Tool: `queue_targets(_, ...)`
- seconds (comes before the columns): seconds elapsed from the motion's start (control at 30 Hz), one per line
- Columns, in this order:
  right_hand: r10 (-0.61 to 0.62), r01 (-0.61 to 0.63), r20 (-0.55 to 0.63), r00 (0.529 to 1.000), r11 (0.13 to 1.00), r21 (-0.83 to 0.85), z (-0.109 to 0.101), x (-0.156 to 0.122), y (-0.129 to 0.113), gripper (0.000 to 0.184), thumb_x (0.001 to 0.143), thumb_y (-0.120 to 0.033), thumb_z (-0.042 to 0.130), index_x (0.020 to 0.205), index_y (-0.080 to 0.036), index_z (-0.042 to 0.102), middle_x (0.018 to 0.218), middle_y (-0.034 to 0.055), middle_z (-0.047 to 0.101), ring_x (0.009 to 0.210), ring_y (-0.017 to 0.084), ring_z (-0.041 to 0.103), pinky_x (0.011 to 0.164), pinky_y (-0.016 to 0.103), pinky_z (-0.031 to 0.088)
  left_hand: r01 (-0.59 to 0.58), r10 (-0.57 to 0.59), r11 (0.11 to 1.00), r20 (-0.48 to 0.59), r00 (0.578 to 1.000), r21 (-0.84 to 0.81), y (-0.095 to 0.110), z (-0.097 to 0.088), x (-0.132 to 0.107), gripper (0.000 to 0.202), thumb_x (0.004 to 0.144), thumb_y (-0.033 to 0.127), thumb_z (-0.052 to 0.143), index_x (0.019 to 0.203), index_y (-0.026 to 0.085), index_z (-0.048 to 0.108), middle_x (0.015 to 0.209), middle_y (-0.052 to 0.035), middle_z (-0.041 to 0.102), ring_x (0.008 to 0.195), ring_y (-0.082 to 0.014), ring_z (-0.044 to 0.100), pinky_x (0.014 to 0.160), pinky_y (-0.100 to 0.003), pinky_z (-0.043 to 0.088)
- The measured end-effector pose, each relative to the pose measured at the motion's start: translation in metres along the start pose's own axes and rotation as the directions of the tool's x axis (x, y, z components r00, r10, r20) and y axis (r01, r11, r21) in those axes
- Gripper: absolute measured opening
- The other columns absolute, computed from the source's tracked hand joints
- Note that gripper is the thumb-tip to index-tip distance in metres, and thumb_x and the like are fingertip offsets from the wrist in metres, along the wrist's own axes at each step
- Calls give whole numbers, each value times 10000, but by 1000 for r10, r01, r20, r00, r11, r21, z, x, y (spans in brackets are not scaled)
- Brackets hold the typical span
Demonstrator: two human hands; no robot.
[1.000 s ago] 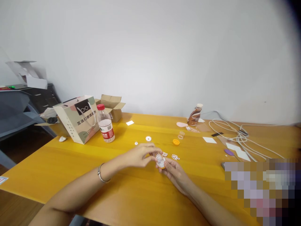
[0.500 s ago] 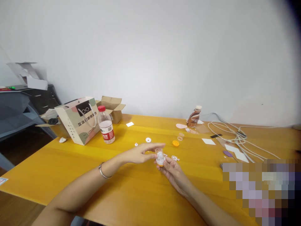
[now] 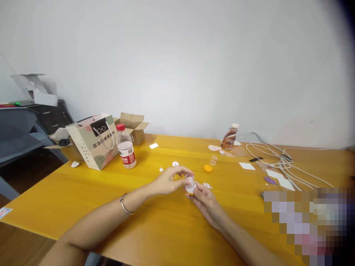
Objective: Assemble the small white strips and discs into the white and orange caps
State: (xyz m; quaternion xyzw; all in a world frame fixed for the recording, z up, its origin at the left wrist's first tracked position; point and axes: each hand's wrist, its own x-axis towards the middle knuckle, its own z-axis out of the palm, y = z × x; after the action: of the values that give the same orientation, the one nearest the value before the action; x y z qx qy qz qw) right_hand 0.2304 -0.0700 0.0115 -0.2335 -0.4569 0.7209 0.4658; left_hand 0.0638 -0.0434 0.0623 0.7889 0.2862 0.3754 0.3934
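Note:
A small clear plastic cup-like piece with a white band and an orange base [image 3: 190,187] is held above the table. Around its lower part the fingers of my right hand [image 3: 206,203] are closed. My left hand [image 3: 172,181] has its thumb and fingertips at the clear upper part, bent around it from the left. Just beyond lie a white perforated part [image 3: 206,185] and an orange round cap [image 3: 208,168]. A white disc [image 3: 175,163] and a tiny white piece [image 3: 161,169] rest behind my left hand.
On the left stand a water bottle [image 3: 126,149], a paper bag [image 3: 95,146] and an open cardboard box [image 3: 135,127]. At the back right are a brown drink bottle [image 3: 230,136], white cables [image 3: 277,157], paper cards [image 3: 246,166] and a clear ring-shaped piece [image 3: 213,160].
My left fingers have curled down from a straighter pose and now touch the clear upper part. My right hand keeps its hold. The view has shifted slightly.

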Motion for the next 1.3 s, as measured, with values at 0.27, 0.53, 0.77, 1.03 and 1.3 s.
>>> queue_targets(0.27, 44, -44, -5, 999, 998, 46, -2, -1, 0, 260, 722, -402, 585, 820, -162, 608, 796, 58, 588, 719, 147, 530, 720, 286, 416, 41, -7, 990, 241, 971, -136, 8, -8, -1, 364, 830, 272, 450, 1184, 190, 430, 1086, -91, 526, 961, -166, 504, 816, -303, 401)
queue_targets(0.53, 76, -77, 23, 997, 996, 41, 0, -1, 3, 207, 755, -357, 561, 815, -163, 604, 749, 41, 568, 670, 125, 495, 641, 240, 400, -33, -4, 959, 128, 992, 283, 17, -7, -2, 231, 763, 285, 540, 947, 148, 570, 878, -53, 583, 807, -137, 516, 764, -261, 402)
queue_targets(0.77, 27, -26, 24, 999, 999, -37, 1, -1, 2, 214, 722, -354, 599, 849, -181, 602, 755, 30, 556, 714, 141, 488, 660, 258, 390, -30, -40, 956, 230, 972, 293, 23, -18, -4, 469, 747, 313, 557, 1184, 229, 407, 1112, -74, 506, 952, -163, 492, 758, -267, 412)
queue_targets(1.03, 99, -100, 41, 994, 995, 22, 0, -2, 4, 237, 768, -387, 532, 776, -158, 594, 705, 34, 547, 622, 120, 470, 562, 230, 368, -182, 40, 868, 300, 953, 463, 25, -14, -6, 222, 826, 272, 441, 982, 145, 536, 900, -66, 575, 803, -138, 520, 720, -231, 398)
queue_targets(1.3, 35, -35, 10, 999, 999, -24, -3, 0, 5, 207, 765, -335, 556, 921, -198, 562, 841, 31, 552, 739, 125, 494, 666, 230, 397, -260, 122, 890, 352, 928, 376, 20, -21, -5, 269, 828, 180, 426, 1094, 170, 466, 1015, -77, 532, 918, -139, 499, 810, -240, 390)
